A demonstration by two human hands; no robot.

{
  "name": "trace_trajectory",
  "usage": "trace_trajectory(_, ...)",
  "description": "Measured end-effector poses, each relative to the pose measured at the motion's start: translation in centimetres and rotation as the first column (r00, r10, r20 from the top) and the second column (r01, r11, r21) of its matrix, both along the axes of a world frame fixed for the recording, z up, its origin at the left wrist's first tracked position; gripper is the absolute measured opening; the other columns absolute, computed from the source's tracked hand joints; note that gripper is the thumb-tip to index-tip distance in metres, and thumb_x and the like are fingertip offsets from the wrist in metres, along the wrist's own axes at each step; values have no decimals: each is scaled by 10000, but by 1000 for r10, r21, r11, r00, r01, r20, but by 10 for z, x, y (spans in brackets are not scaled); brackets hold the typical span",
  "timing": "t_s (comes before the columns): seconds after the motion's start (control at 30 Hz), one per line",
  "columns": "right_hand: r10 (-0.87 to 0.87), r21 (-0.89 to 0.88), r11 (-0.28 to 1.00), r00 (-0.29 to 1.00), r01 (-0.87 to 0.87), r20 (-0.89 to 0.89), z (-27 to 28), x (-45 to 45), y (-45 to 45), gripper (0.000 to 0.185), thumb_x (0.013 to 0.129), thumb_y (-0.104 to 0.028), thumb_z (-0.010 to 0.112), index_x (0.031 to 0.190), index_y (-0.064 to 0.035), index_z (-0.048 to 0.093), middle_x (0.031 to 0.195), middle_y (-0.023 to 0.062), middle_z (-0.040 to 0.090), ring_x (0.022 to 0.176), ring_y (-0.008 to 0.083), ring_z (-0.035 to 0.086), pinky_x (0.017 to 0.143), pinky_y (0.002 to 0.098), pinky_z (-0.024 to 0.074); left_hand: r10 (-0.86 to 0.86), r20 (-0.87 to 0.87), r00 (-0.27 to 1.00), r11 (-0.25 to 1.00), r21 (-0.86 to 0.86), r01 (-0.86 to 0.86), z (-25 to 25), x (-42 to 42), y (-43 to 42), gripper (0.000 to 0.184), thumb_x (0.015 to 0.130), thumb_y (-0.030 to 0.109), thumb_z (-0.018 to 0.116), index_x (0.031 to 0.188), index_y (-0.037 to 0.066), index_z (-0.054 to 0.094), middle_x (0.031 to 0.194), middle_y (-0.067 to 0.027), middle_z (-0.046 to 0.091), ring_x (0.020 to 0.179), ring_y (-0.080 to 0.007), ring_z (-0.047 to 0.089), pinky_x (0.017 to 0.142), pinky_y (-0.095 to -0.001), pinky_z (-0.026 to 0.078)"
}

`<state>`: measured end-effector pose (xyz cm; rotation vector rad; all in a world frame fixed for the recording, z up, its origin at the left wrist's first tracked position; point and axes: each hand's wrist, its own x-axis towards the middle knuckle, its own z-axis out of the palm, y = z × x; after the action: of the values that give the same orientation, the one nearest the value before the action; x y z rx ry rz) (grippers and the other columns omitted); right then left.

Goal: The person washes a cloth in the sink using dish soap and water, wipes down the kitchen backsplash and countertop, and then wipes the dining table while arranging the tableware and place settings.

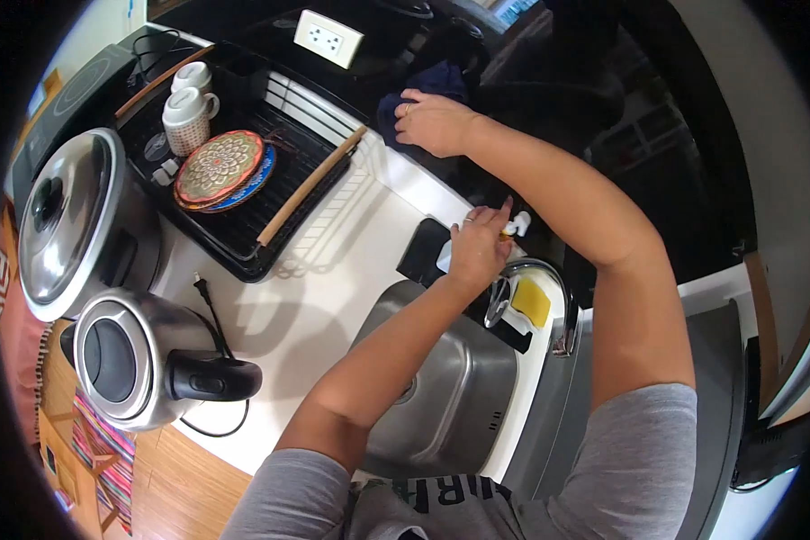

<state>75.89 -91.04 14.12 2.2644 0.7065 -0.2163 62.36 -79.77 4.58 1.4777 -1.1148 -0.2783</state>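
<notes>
My right hand (434, 123) presses a bunched dark blue cloth (443, 83) against the glossy black wall, fingers bent over it. Lower down, behind the sink (450, 396), my left hand (479, 250) closes around the top of a pump bottle. Only the bottle's white spout (518, 223) shows past my fingers; its body is mostly hidden. Close by that hand are the faucet (498, 301), a yellow sponge (531, 302) and a black holder (421, 250).
To the left stands a black dish rack (243, 261) with wooden handles, holding patterned plates (220, 169) and white mugs (187, 121). An electric kettle (121, 360) with a loose cord and a large lidded pot (72, 225) stand nearer. A white outlet (328, 39) is on the wall.
</notes>
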Motion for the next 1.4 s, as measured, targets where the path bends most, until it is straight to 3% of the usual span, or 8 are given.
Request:
trace_trajectory(0.13,-117,-110,989,970,95,-214,2,-60,-11,229,770,-155,556,941,-112,702,1058,1,642,1132,187,505,1096,414,257,43,-63,997,943,-326,-61,-18,2,17,467,720,56,676,1180,69,597,1073,-161,591,1062,-371,528,922,-410,419)
trace_trajectory(0.3,-192,188,953,952,239,-240,-3,-164,-38,269,824,-194,530,988,-59,694,1143,22,596,1289,184,361,1137,423,195,45,-76,996,947,-314,-67,-22,5,31,421,738,60,677,1154,49,612,1111,-172,593,1117,-358,520,942,-396,410)
trace_trajectory(0.4,-237,-191,965,906,179,-350,14,-223,-35,332,842,-163,499,1131,-71,633,1218,4,582,1282,182,378,1158,388,150,66,-31,997,958,-279,-72,-17,6,30,408,745,81,694,1142,28,614,1103,-176,601,1089,-348,538,929,-384,419)
trace_trajectory(0.67,-415,-156,909,868,386,-274,24,-366,-58,388,854,-146,488,1224,-68,577,1305,18,526,1261,176,404,1149,395,163,17,-9,1000,967,-255,-19,-9,-2,3,460,727,51,702,1176,41,602,1047,-177,611,1002,-353,558,894,-388,442)
trace_trajectory(0.97,-549,-111,831,773,544,-319,-16,-480,-94,218,757,-167,570,904,-91,712,1083,32,619,1166,219,458,1123,427,198,-81,66,995,986,-138,90,-2,5,1,565,741,105,728,1274,86,541,1073,-172,612,977,-329,583,885,-370,459)
trace_trajectory(1.2,-839,-483,522,525,703,-142,-42,-497,-64,220,761,-187,558,856,-74,721,972,151,670,1086,324,533,1051,564,241,-214,73,974,972,-82,219,-2,15,-3,606,754,131,740,1311,80,507,1102,-187,610,993,-297,596,893,-346,452)
trace_trajectory(1.3,-976,-283,201,217,938,23,-43,-437,-8,269,758,-189,611,976,-56,698,1050,163,659,1157,351,509,1031,630,218,-238,86,967,966,-86,246,-2,19,-8,615,743,133,753,1305,71,510,1134,-180,607,1026,-281,591,912,-325,440)
trace_trajectory(1.4,-915,-50,-88,-101,995,-391,-20,-381,61,301,718,-99,588,995,-18,676,1057,189,647,1017,332,611,886,548,429,-284,31,958,942,-180,285,-27,24,-22,793,676,168,794,1373,102,421,1259,-199,531,1150,-342,518,995,-363,401)
